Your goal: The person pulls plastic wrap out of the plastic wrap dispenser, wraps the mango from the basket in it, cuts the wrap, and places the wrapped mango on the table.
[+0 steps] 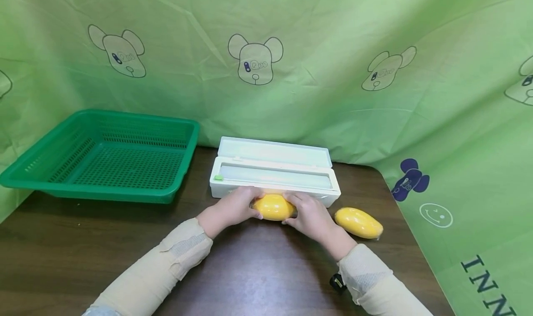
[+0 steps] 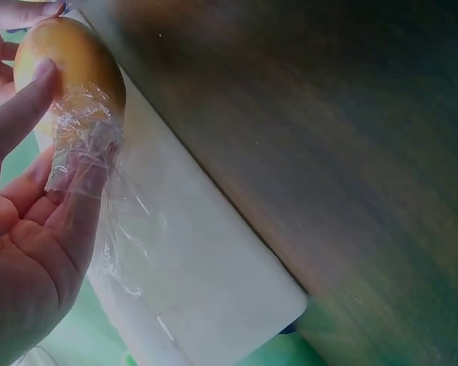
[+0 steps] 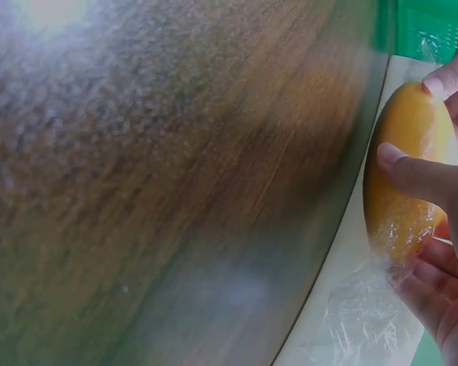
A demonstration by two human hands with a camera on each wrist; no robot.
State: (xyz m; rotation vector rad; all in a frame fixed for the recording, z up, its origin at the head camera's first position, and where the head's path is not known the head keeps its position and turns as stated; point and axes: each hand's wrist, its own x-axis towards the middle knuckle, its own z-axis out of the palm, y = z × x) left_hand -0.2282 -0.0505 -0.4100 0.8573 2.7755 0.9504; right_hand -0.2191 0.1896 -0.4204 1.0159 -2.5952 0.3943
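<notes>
A yellow mango [image 1: 273, 207] is held between both hands just in front of a white cling film dispenser [image 1: 272, 187]. My left hand [image 1: 235, 207] grips one end, its thumb on the near side. The right hand [image 1: 309, 213] grips the other end, its thumb [image 3: 412, 174] laid along the skin. Crinkled clear cling film [image 2: 88, 141] wraps the mango, and loose film bunches at both ends by the fingers. A second mango [image 1: 359, 223], its film gathered at one tip, lies right of the right hand.
The dispenser's lid [image 1: 275, 151] is raised at the back, with a small green slider [image 1: 218, 177] at its left. A green perforated basket [image 1: 175, 186] stands at the back left of the brown table [image 1: 250, 279]. A small black object [image 1: 337, 282] lies beside the right sleeve.
</notes>
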